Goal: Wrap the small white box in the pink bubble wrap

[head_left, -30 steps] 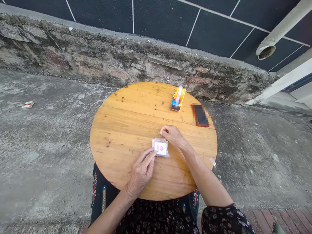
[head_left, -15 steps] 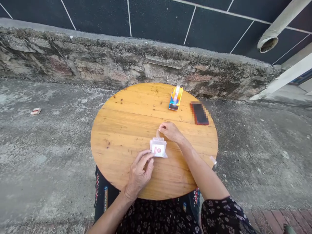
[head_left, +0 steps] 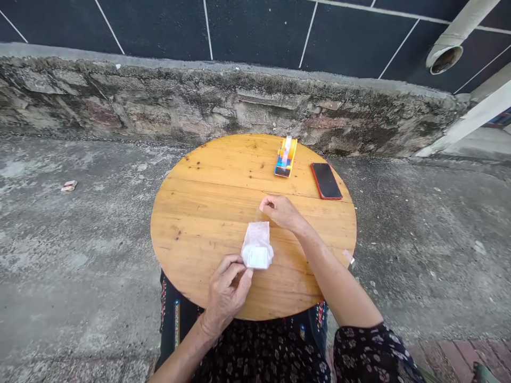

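A small white box lies partly in a pale, translucent plastic wrap that stretches away from me on the table. My left hand is closed on the box's near left corner, thumb at the near edge and fingers at the side. Beyond the wrap, my right hand pinches a strip of clear tape between thumb and forefinger. The strip runs down towards the far end of the wrap; whether it sticks there is hard to see.
The round wooden table carries a yellow and blue tape dispenser at the back and a red-edged phone at the back right. A piece of clear tape hangs on the right edge. Behind stands a stone wall base.
The box has tipped over towards me, and its red-printed face is out of sight. More of the wrap shows beyond it. My left hand has come slightly nearer; the right has hardly moved.
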`<state>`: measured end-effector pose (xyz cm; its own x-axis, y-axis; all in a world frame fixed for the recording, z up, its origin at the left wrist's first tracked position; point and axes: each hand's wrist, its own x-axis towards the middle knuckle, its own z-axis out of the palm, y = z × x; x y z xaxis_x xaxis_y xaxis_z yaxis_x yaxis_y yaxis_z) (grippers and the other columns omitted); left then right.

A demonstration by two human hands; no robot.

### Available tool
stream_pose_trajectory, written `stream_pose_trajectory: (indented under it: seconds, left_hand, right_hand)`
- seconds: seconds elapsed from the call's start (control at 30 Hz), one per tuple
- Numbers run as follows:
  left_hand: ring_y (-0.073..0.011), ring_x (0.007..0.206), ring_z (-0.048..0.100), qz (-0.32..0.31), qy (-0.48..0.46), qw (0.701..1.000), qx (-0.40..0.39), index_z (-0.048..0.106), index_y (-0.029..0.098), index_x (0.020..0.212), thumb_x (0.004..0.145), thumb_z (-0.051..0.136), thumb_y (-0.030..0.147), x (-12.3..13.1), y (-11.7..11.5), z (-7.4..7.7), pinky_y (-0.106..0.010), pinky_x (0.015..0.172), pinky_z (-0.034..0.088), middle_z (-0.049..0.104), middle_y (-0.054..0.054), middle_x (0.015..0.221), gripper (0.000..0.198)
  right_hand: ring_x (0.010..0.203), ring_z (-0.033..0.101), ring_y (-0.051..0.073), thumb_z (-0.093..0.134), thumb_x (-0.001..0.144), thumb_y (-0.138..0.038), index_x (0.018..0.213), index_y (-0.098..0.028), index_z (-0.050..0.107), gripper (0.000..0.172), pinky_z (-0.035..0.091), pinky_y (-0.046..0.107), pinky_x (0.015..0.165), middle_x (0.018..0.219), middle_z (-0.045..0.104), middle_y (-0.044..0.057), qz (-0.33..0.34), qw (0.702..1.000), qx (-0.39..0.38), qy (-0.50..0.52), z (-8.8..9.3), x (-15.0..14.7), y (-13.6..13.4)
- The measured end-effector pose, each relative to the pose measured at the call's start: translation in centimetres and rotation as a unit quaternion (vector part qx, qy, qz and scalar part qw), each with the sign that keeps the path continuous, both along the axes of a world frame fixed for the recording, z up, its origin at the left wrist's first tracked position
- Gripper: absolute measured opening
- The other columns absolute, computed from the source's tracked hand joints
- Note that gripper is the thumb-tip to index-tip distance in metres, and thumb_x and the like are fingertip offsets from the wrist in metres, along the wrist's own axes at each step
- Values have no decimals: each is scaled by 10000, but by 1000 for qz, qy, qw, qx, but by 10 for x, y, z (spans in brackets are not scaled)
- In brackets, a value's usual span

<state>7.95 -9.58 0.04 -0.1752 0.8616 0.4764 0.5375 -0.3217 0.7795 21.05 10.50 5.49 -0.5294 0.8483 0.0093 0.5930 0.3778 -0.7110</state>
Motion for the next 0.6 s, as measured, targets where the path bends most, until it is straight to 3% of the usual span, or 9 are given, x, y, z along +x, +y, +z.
stream_pose_trajectory:
  seconds: [0.23,0.33,0.37,0.47,0.6]
  left_hand:
    - [-94,636,544,53,-1,998,-37,487,173,635,814,641,217,4,-6,3,-218,565,456,559,-22,816,240]
    - [-79,556,512,86,-35,992,-91,539,175,835,788,667,281,4,-8,2,-214,488,443,581,-20,860,173]
    - [-83,553,523,90,-44,989,-113,548,172,966,778,676,299,5,-8,2,-214,476,448,592,-23,879,260]
    - [-132,696,616,70,-15,987,-145,467,192,1273,770,679,300,4,-6,2,-259,592,533,615,-61,1038,557]
    - [-212,1029,622,16,46,992,-114,496,219,1273,810,624,245,5,-1,4,-328,826,555,562,-96,1250,481]
  right_hand:
    - [584,482,101,522,756,-180,709,-148,641,132,327,217,568,651,611,-14,10,1000,8,21,2,1,0]
    - [598,502,108,517,755,-176,710,-149,642,136,336,221,580,662,625,-6,11,1000,13,23,3,2,0]
    - [603,508,111,518,755,-178,713,-149,644,137,339,224,585,666,629,-2,11,1000,14,23,3,2,0]
    - [607,513,116,517,759,-194,718,-147,648,146,341,230,588,668,635,5,13,1000,15,22,5,2,0]
    - [597,502,116,521,755,-210,720,-148,650,147,337,232,581,660,628,4,16,1000,15,21,6,2,0]
